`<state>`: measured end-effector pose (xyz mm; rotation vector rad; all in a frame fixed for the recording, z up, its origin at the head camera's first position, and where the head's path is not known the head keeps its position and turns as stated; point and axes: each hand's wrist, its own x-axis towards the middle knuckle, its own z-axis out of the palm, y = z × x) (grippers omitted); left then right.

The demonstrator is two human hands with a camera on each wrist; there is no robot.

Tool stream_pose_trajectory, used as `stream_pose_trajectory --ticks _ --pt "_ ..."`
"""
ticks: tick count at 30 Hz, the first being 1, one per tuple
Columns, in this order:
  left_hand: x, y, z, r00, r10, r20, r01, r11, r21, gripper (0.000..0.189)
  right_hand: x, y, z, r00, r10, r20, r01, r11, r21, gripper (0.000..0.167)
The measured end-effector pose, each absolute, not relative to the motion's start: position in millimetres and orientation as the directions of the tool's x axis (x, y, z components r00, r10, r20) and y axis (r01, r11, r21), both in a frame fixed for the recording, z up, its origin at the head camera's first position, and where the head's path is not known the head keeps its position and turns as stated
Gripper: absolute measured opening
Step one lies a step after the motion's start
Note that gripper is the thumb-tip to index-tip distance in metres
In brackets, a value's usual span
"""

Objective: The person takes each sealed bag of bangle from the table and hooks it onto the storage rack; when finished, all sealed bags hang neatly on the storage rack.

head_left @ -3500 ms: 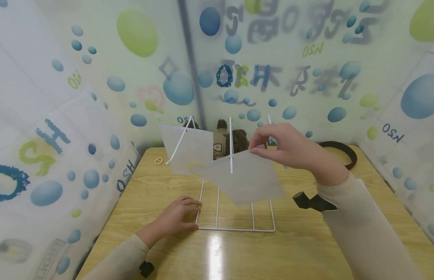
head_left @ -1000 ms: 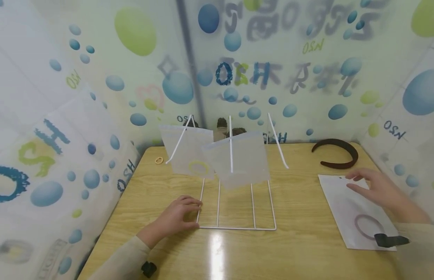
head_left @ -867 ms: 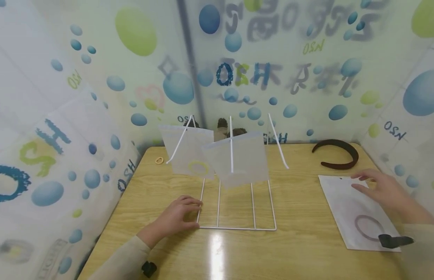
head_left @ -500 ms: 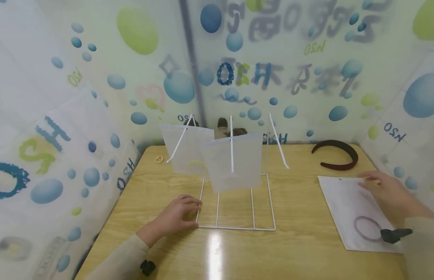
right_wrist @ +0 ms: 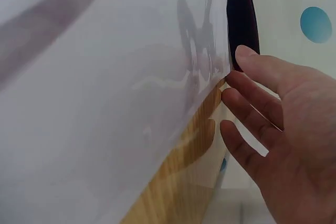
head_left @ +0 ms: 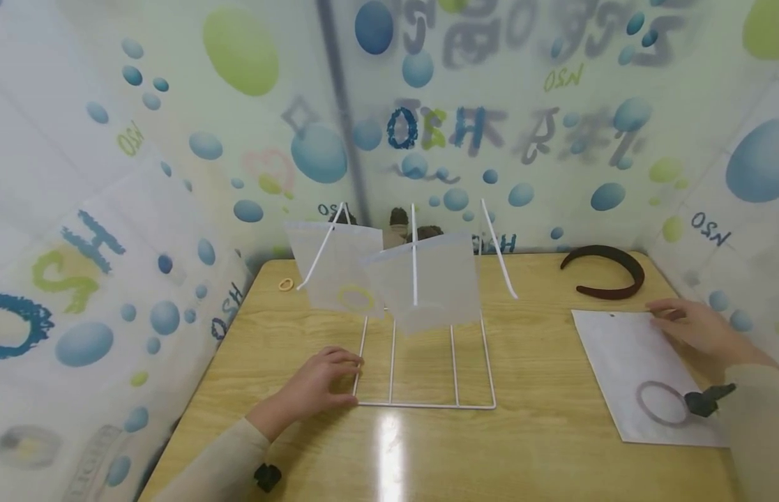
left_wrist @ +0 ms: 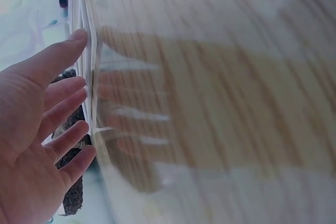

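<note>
My left hand (head_left: pixel 310 383) rests with spread fingers at the left front corner of a white wire display rack (head_left: pixel 427 406). In the left wrist view its fingertips (left_wrist: pixel 80 35) are right at the rack's wire. At the right, my right hand (head_left: pixel 697 324) reaches to the upper right corner of a whitish plastic bag (head_left: pixel 621 383) lying flat, with a pale purple ring showing through. The right wrist view has the index fingertip at the bag corner (right_wrist: pixel 223 72) and the thumb raised apart. Two similar bags hang on the rack's left prong and middle prong.
A dark headband (head_left: pixel 637 279) lies behind the flat bag. A small tan ring (head_left: pixel 285 284) is at the back left. Dark fuzzy toys (head_left: pixel 398 217) stand behind the rack. The rack's right prong (head_left: pixel 498 258) bears no bag. Printed walls enclose the table (head_left: pixel 289 460).
My right hand has left the bag on the middle prong and moved right to the flat bag, lately sliding to its upper right corner. The middle bag still swings. My left hand stays put.
</note>
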<state>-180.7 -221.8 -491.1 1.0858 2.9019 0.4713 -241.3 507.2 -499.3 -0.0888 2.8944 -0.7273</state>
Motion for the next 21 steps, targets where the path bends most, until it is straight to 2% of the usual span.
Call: stream_pose_trajectory --ticks 4,10,16,21 --pt "-182 -222 -491 -0.755 0.649 0.094 0.647 0.712 0.273 0.053 -246 507 -500 -0.987 -0.120 -0.111 -0.056 0.886 -0.459 0.052" --pt "-182 -223 -492 -0.755 0.650 0.085 0.645 0.712 0.278 0.052 -252 507 -502 -0.980 -0.123 -0.154 -0.039 0.888 -0.458 0.052" --pt "-181 -221 -492 -0.740 0.663 0.113 0.665 0.697 0.267 0.052 -256 512 -506 -0.983 -0.136 -0.119 -0.071 0.898 -0.435 0.041" --pt "-180 -221 -489 -0.752 0.652 0.102 0.651 0.708 0.274 0.051 -258 514 -504 -0.985 -0.088 -0.149 -0.013 0.897 -0.442 0.037"
